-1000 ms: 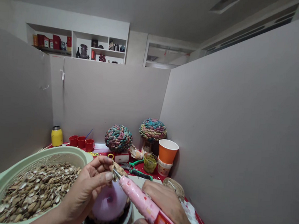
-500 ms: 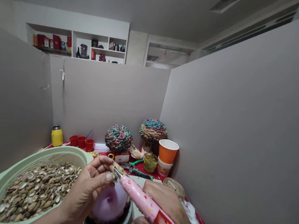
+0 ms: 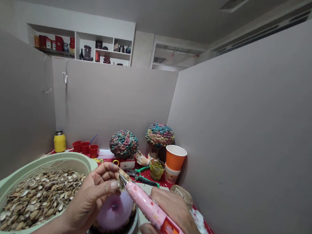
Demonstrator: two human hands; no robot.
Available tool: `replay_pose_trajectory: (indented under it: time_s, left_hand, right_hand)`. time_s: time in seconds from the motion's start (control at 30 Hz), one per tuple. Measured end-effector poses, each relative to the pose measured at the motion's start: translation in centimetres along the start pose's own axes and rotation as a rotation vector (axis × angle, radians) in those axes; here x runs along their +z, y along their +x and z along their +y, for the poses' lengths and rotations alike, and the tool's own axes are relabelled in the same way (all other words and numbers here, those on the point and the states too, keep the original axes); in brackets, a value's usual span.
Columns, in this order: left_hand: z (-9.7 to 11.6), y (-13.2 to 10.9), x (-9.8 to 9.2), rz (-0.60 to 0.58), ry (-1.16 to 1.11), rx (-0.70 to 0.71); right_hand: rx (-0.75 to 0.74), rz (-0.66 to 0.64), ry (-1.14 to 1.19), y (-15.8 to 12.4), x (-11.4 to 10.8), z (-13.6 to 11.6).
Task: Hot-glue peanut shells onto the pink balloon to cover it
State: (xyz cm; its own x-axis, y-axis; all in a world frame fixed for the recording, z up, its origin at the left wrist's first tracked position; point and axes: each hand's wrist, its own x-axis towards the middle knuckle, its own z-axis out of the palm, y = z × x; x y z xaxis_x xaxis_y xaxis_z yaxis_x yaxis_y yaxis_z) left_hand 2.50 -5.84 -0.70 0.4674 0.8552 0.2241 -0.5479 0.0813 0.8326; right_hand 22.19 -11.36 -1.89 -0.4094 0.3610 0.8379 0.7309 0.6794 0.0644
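Note:
My right hand (image 3: 173,211) is wrapped round a pink hot glue gun (image 3: 149,205), its orange trigger showing in the body. The metal nozzle points up and left at a small tan nut shell (image 3: 121,186). Between thumb and fingers, my left hand (image 3: 94,191) pinches that shell at the nozzle tip; whether they touch is hard to tell. Below both hands sits a purple balloon (image 3: 114,212) with its knot upward, resting in a dark round holder whose rim is partly lined with shells. My left forearm hides part of it.
At left stands a green colander (image 3: 49,156) full of nut shells (image 3: 38,198). Behind are a yellow bottle (image 3: 59,142), red cups (image 3: 85,147), two multicoloured shell-covered domes (image 3: 124,144), green-handled pliers (image 3: 146,180), a yellowish-green tub (image 3: 157,170) and stacked paper cups (image 3: 174,159). Grey partitions (image 3: 112,96) enclose the table.
Hardly anything differs. The glue gun's nozzle has shifted very slightly at the shell, and both hands keep their holds.

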Motion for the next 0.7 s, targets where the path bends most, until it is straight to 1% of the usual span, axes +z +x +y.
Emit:
replay_pose_trajectory:
  time_s: [0.13,0.23,0.37,0.53,0.67,0.7]
  left_hand:
    - [0.0,-0.1,0.0,0.008,0.005,-0.009]
    - [0.0,-0.2,0.0,0.01,0.01,-0.005]
    - [0.1,-0.2,0.0,0.008,0.002,-0.003]
    - [0.1,-0.1,0.0,0.005,-0.008,0.001]
    - [0.1,-0.2,0.0,0.0,-0.025,0.011]
    - [0.1,-0.2,0.0,0.003,-0.026,0.011]
  right_hand:
    - [0.007,0.036,0.011,-0.6,0.9,0.5]
    - [0.014,0.056,-0.013,-0.8,1.1,0.5]
    - [0.022,0.023,-0.006,-1.0,0.9,0.4]
    - [0.008,0.014,-0.069,-0.6,0.8,0.3]
    - [-0.008,0.024,-0.097,0.2,0.0,-0.1]
    - [-0.006,0.001,-0.104,0.4,-0.3,-0.3]
